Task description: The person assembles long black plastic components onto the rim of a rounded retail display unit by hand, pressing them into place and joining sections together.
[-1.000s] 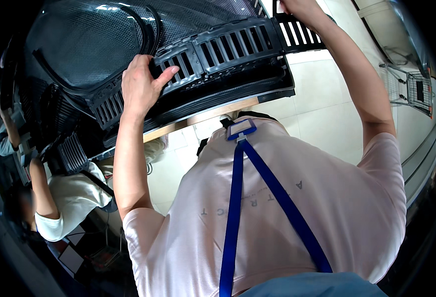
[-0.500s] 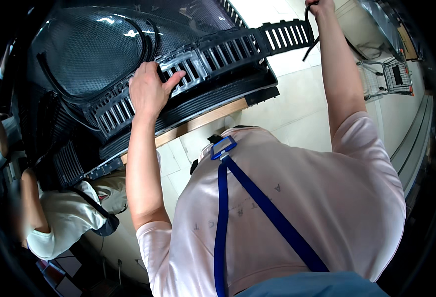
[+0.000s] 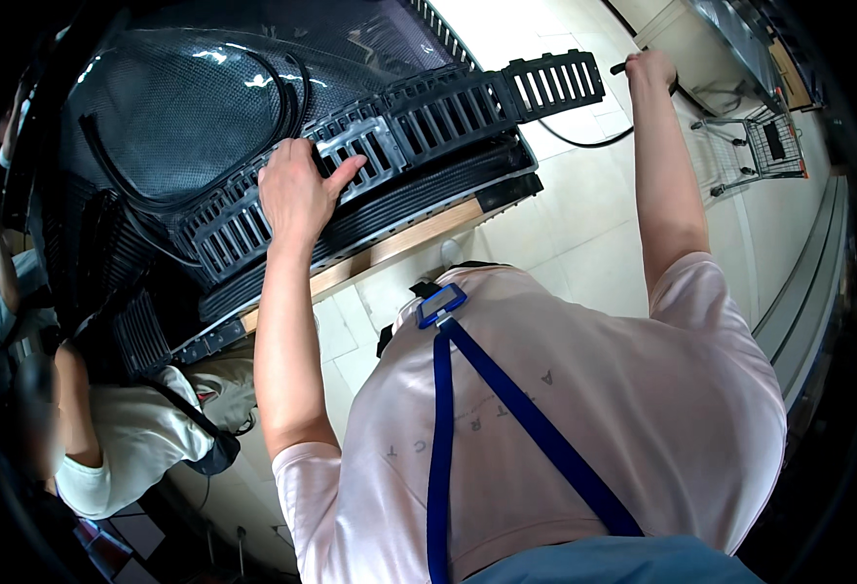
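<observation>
A long black slatted plastic strip (image 3: 448,118) lies slanting across a dark mesh-lined container, its far right end jutting out over the floor. My left hand (image 3: 297,190) rests on the strip left of its middle, thumb stretched out over the slats. Its fingertips, at the strip's far edge, are partly hidden. Out to the right, beyond the strip's end, my right hand (image 3: 651,70) is closed around a black flexible cord (image 3: 589,145). A short end of the cord sticks out from the fist towards the strip. More of it curves below, passing behind my forearm.
Black tubing (image 3: 287,92) curls over the dark mesh (image 3: 180,107) behind the strip. A wooden bar (image 3: 390,255) runs along the container's near side. Another person (image 3: 131,438) is at the lower left. A shopping cart (image 3: 771,144) stands on the pale floor at the right.
My right hand has come down from the top edge, and the cord has swung clear of the strip's end. My left hand keeps its place on the strip.
</observation>
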Demonstrator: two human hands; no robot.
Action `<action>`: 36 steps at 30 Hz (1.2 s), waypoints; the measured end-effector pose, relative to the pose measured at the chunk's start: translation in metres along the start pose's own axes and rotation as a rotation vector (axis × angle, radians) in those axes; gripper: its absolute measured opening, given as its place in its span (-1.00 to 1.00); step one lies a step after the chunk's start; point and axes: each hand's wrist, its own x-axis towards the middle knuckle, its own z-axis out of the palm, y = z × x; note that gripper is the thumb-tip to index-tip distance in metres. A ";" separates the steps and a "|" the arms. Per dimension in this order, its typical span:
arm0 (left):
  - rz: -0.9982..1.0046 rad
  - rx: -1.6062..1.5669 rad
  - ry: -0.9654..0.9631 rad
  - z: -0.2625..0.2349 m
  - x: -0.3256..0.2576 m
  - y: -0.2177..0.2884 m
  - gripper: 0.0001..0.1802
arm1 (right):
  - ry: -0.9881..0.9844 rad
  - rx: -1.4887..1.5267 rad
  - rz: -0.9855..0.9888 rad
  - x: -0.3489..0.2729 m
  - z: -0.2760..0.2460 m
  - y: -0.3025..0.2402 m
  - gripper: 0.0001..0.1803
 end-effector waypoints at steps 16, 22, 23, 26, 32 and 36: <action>0.065 0.003 0.119 0.011 -0.003 -0.015 -0.33 | -1.427 -1.303 -1.436 -0.288 0.145 0.113 -0.75; -0.018 -0.101 0.105 0.007 -0.004 -0.016 -0.45 | -1.605 -1.380 -1.778 -0.337 0.092 0.098 -0.50; -0.058 -0.199 0.150 0.007 -0.002 -0.015 -0.51 | -1.712 -1.224 -1.766 -0.353 0.084 0.081 -0.50; -0.028 -0.630 0.380 0.006 -0.002 -0.038 -0.62 | -2.131 -1.314 -0.911 -0.374 0.037 0.072 -0.50; -0.473 -0.580 0.805 -0.034 -0.053 -0.060 -0.72 | -2.034 -1.114 -1.202 -0.333 0.010 0.046 -0.52; -0.211 -0.008 0.483 -0.032 -0.032 0.005 -0.63 | -1.900 -0.880 -1.393 -0.283 0.040 0.019 -0.53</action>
